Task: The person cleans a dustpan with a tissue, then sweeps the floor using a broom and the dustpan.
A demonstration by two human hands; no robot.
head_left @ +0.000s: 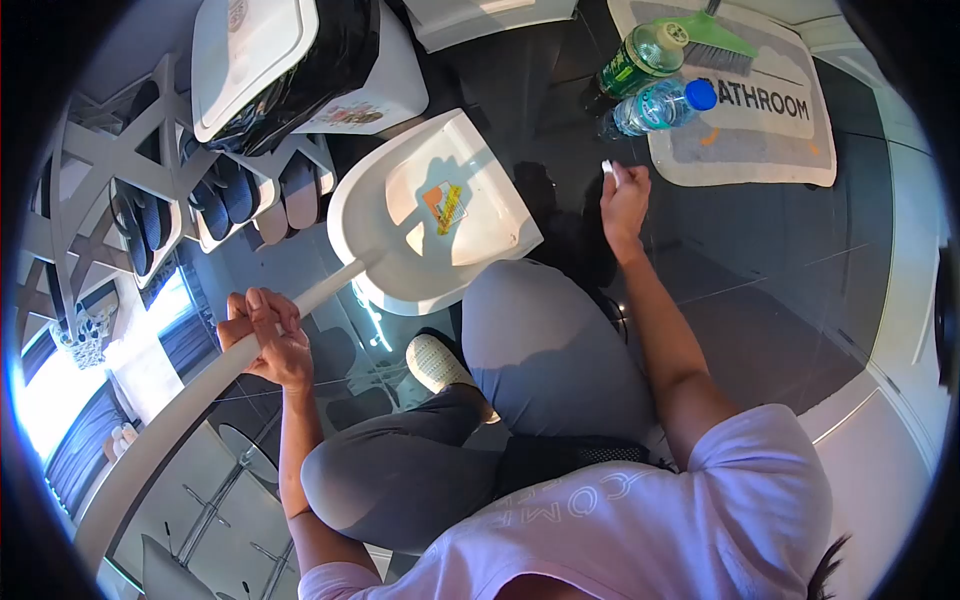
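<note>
My left hand (268, 338) is wrapped round the long white handle (325, 288) of a dustpan. The dustpan's white pan (400, 230), with a colored sticker inside, lies tilted in front of my knee. At the right, my right hand (625, 205) is closed, its fingertips pinching a small white thing (606, 167) too small to name. Beyond that hand are a clear bottle with a blue cap (655, 108) and a green bottle (640, 62), both near the edge of a bathroom mat (780, 150).
A green brush (715, 40) rests on the mat. A white bin (390, 95) with a black bag and raised lid stands at upper left. Beside it is a rack (95, 165) with slippers. My knees are bent over the dark tiled floor (720, 270).
</note>
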